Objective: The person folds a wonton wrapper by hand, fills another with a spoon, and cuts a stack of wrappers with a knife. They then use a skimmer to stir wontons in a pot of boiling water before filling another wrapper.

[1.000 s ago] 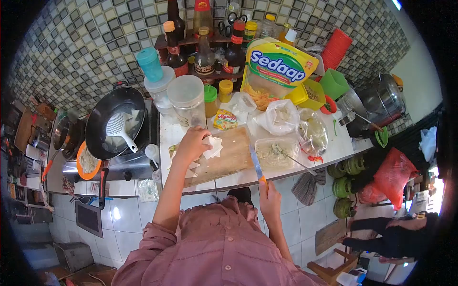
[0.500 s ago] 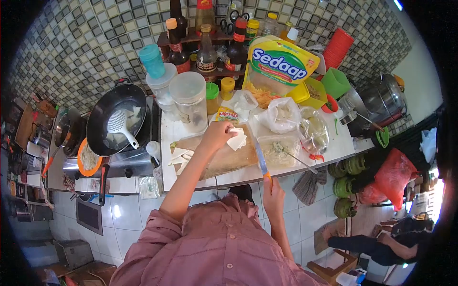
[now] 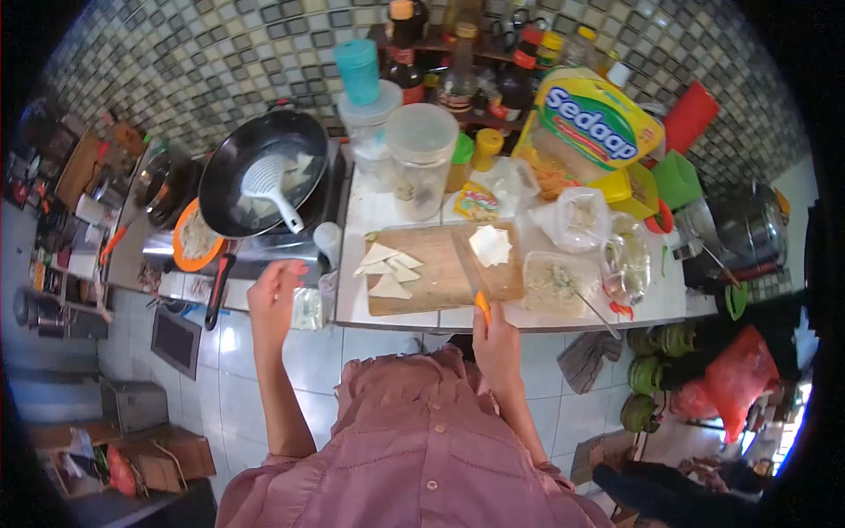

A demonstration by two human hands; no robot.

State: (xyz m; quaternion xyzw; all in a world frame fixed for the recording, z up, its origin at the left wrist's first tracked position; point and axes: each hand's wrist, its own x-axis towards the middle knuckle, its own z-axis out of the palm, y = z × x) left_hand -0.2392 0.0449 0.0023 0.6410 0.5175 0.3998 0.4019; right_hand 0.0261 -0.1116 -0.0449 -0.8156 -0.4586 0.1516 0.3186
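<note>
My right hand [image 3: 496, 343] grips the orange handle of a knife [image 3: 473, 273], its blade lying over the wooden cutting board [image 3: 440, 296]. Just right of the blade is a stack of white wrapper sheets [image 3: 490, 245], and several cut triangular wrapper pieces [image 3: 390, 268] lie on the board's left side. Away from the board, my left hand [image 3: 275, 295] hovers in front of the stove edge, fingers loosely apart and holding nothing visible. Behind it, a black frying pan [image 3: 229, 158] sits on the stove with a white slotted spatula [image 3: 264, 183] and pale pieces inside.
An orange plate [image 3: 195, 250] of pale food stands left of the pan. Right of the board are a plastic container [image 3: 550, 286] with filling and a spoon, and a white plastic bag [image 3: 576, 220]. Jars [image 3: 421, 167] and a Sedaap pouch [image 3: 590, 123] line the back.
My left hand has let go of the wrapper stack and moved left toward the stove. The knife now lies over the board, left of the stack. The head view has shifted left.
</note>
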